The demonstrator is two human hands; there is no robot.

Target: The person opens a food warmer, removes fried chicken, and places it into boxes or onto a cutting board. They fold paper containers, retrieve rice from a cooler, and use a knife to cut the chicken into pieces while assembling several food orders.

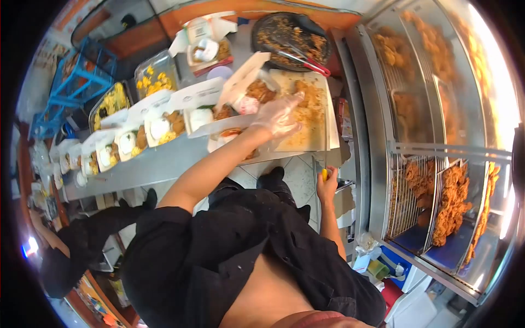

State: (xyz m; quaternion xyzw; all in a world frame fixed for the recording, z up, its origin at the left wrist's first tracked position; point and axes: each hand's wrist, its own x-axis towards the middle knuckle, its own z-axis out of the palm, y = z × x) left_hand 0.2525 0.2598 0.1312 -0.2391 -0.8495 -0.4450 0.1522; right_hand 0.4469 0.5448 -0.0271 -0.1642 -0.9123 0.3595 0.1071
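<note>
My left hand (278,117), in a clear plastic glove, reaches over the left part of a cutting board (284,143) strewn with golden crumbs. Its fingers are spread, and nothing shows in them. Just left of it, an open meal box (240,82) holds browned fried chicken (261,92) and a pink-and-white round item (249,105). Beneath my forearm another open box (216,143) with a reddish sauce cup is partly covered. Low beside the board's near right corner, my right hand (327,187) is closed around the yellow handle of a knife (325,136), whose thin blade points away along the board's right side.
Several open boxes (159,127) with rice and food line the steel counter (147,172) to the left. Behind stand a tray of yellow food (155,79) and a black pan (262,41) with red-handled tongs (314,66). A glass cabinet (377,145) with fried chicken borders the right.
</note>
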